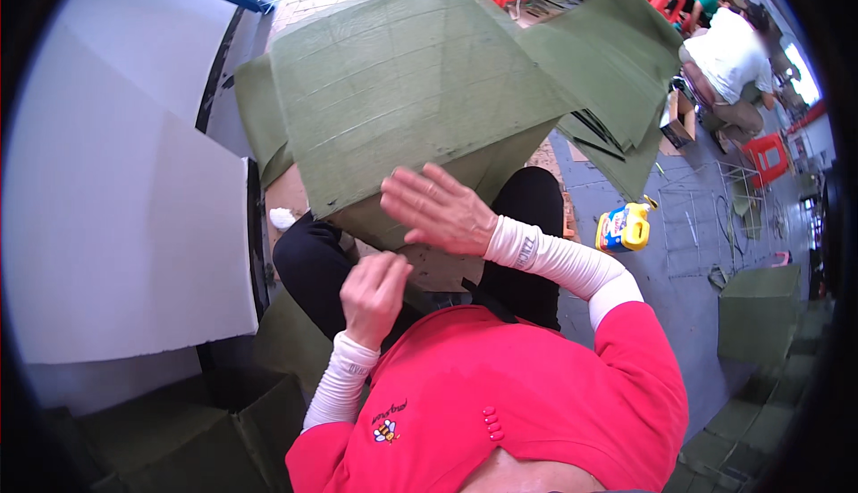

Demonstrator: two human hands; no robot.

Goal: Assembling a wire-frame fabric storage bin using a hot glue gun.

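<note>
A large green sheet with fold lines lies across a box-like green piece in front of my knees. My right hand is flat with its fingers stretched out, over the near edge of that sheet; I cannot tell whether it touches. Closer to my body, my left hand has its fingers curled in beside my left thigh. Whatever it may hold is hidden by the fingers. More green sheets lie beyond to the right, with thin black strips on them.
A yellow jug stands on the floor at right, near wire frames. Green boxes are at the lower right. A white panel blocks the left side. Far right, a person in white bends near red stools.
</note>
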